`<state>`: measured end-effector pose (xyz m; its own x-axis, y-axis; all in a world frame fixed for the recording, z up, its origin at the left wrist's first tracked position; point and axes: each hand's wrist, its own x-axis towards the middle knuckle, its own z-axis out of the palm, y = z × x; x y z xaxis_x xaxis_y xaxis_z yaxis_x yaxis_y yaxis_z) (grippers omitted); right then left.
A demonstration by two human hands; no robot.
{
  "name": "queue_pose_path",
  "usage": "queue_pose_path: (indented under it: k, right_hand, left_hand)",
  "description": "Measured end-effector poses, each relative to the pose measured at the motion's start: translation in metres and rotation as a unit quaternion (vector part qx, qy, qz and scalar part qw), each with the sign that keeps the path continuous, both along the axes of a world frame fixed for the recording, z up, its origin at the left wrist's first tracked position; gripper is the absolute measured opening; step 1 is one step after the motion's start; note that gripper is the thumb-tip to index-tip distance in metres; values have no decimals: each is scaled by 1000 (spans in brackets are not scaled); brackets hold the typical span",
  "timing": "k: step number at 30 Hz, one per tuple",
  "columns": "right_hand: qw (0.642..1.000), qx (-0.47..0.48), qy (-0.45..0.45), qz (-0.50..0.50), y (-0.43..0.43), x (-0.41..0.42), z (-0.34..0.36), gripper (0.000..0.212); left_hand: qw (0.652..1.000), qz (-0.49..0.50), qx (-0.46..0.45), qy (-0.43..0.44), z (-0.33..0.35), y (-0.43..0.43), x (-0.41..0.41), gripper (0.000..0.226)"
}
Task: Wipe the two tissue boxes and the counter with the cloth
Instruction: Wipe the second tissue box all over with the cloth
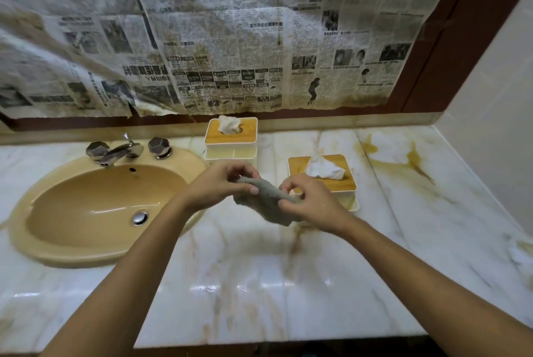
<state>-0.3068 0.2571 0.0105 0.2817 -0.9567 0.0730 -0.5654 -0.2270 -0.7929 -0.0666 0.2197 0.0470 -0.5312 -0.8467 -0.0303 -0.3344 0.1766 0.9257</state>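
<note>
Left hand (219, 186) and right hand (308, 198) both pinch the grey cloth (266, 200), bunched above the bench (259, 284); near tissue box (323, 180) sits just behind; a careless sweep could snag its loose tissue.

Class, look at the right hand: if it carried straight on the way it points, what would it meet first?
Probably the left hand: the right hand points up-left along the grey cloth both hold. Beyond lies the far tissue box, though depth is unclear.
</note>
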Motion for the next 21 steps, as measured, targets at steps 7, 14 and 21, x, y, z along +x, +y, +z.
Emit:
queue_pose_path:
  k: [7,14,21]
  right_hand:
    - [968,91,-232,23,-17,-27,78,32]
    - [891,172,-421,-8,-11,-57,68,33]
    - [858,297,-418,-19,14,-69,14,57]
  left_hand:
    - [993,24,-73,87,49,-8,-19,7]
    - [980,73,-67,175,50,-12,-58,11]
    - [984,93,-4,151,23,-10,-108,7]
